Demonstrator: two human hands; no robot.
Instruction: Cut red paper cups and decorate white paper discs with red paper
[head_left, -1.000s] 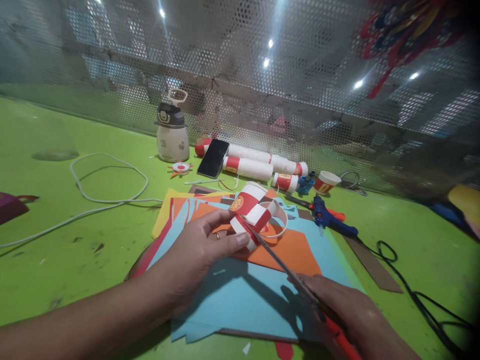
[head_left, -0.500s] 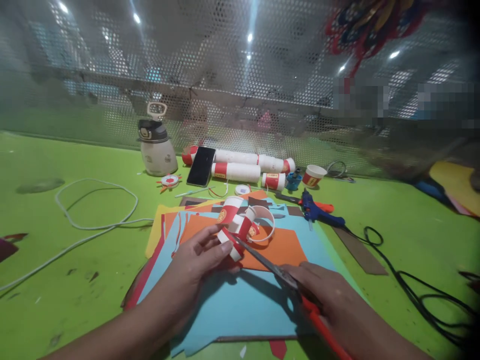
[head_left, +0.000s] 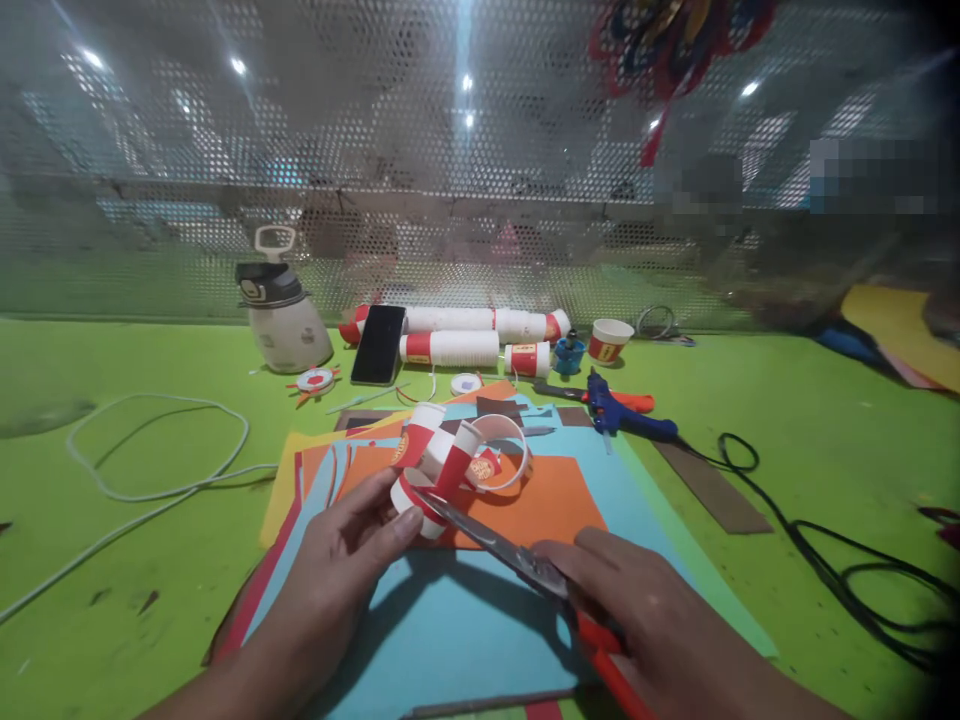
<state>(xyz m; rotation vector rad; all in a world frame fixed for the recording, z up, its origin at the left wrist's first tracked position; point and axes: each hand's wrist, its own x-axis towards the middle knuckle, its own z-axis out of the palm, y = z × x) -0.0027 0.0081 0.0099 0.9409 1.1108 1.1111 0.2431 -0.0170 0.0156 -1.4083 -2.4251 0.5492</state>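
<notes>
Left hand (head_left: 337,565): I see it grasping the cut paper cup by its near edge, thumb toward me and fingers behind.
Right hand (head_left: 626,605): closed around the red-orange handles of the scissors.
Scissors (head_left: 499,545): angled up and leftward, blade tips at the near part of the cup, beside the left thumb.
Cut paper cup (head_left: 455,465): red and white, its strips splayed apart, in the left hand over the paper stack; a white ring (head_left: 524,462) curves out on its right, though I cannot tell how it joins.
Paper stack (head_left: 450,625): blue, orange, yellow, green and red sheets, layered unevenly beneath both hands.
Right of the stack: a blue glue gun (head_left: 634,420) trailing a black cord (head_left: 799,530), and a brown cardboard strip (head_left: 716,490).
Behind the stack: nested paper cups (head_left: 457,349) lying in rows, a smartphone (head_left: 379,345) leaning on them, and one upright paper cup (head_left: 610,342).
Far left: a white bottle (head_left: 289,335) with a dark lid, and a looped white cable (head_left: 240,425).
Tabletop (head_left: 135,650): bright green, backed by a perforated metal panel (head_left: 450,250).
</notes>
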